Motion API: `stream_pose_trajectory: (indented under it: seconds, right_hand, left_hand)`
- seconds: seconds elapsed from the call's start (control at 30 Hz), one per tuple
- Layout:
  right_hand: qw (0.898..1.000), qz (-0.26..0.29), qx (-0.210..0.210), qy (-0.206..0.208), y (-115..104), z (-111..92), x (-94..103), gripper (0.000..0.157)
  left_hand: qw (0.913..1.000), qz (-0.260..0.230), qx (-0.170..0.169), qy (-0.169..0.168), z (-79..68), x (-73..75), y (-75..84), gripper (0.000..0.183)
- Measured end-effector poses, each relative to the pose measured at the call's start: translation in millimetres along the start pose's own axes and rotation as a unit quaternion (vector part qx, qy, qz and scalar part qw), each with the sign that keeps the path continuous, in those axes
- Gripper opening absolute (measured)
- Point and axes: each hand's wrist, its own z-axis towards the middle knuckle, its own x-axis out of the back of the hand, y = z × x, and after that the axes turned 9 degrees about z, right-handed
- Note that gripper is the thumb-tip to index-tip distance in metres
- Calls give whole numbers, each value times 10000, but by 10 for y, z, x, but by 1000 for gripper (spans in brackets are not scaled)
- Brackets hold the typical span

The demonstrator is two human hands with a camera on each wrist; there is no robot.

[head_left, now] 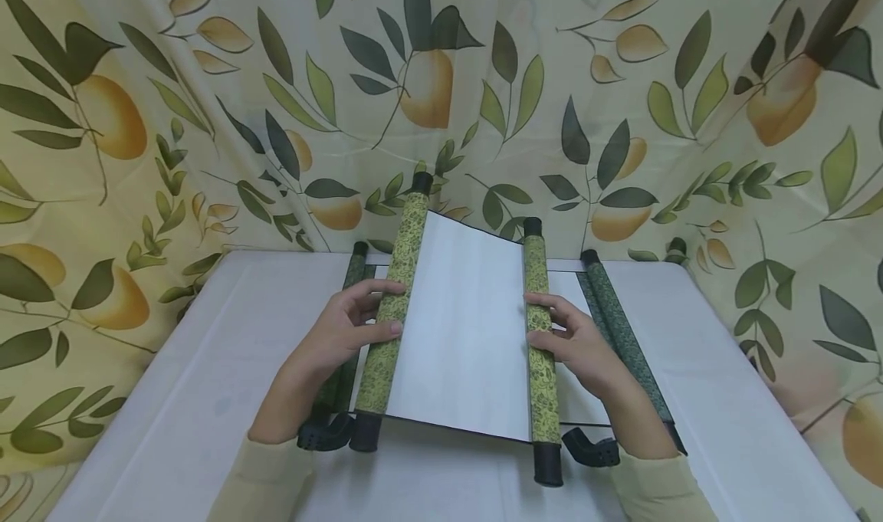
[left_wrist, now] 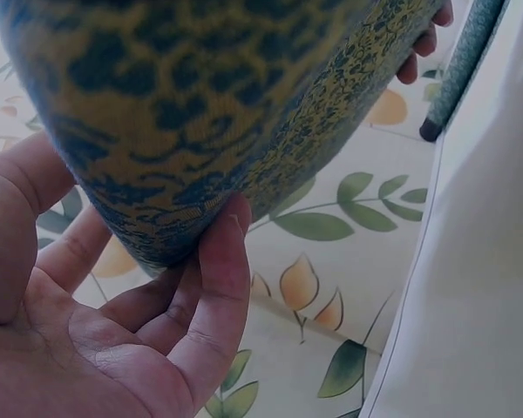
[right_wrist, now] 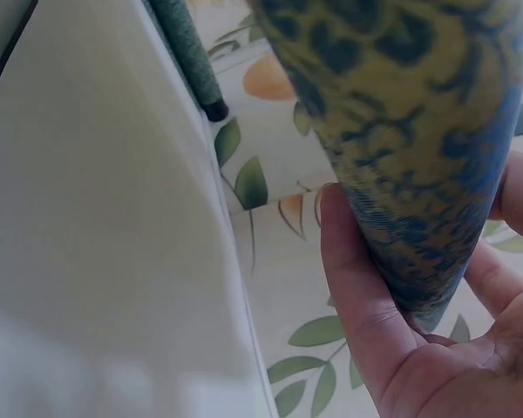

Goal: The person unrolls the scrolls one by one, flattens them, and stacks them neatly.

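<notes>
A yellow-green patterned scroll (head_left: 469, 330) is held up in the head view, partly unrolled, its white inside facing me. My left hand (head_left: 338, 326) grips the scroll's left roll (head_left: 393, 307), thumb in front; this roll leans, with its upper end to the right. On the other side my right hand (head_left: 582, 346) holds the right roll (head_left: 542, 392) between thumb and fingers. Black knobs cap the roll ends. In the left wrist view the left fingers (left_wrist: 218, 296) curl against the patterned cloth (left_wrist: 157, 104). Similarly, the right wrist view shows the right hand (right_wrist: 471, 366) around its roll (right_wrist: 418, 157).
Behind and below the held scroll, a dark green scroll lies partly unrolled on the white table (head_left: 228, 369); its right roll (head_left: 631, 346) shows well, its left roll (head_left: 356, 265) is mostly hidden. A leaf-and-fruit patterned curtain (head_left: 483, 85) hangs behind the table.
</notes>
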Motion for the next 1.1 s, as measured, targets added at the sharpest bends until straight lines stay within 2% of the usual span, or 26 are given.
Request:
stream_pose_trajectory:
  seconds: [0.5, 0.77, 1.1]
  right_hand:
    - [9999, -79, 25, 74, -3, -1, 25, 57]
    - [9998, -106, -21, 161, -23, -1, 28, 56]
    - [9995, -208, -55, 219, -26, -6, 55, 58]
  left_hand:
    - [9999, 108, 70, 45, -8, 13, 19, 48]
    - [9990, 238, 360, 134, -15, 32, 16, 47]
    - [9996, 149, 221, 108, -13, 35, 27, 50]
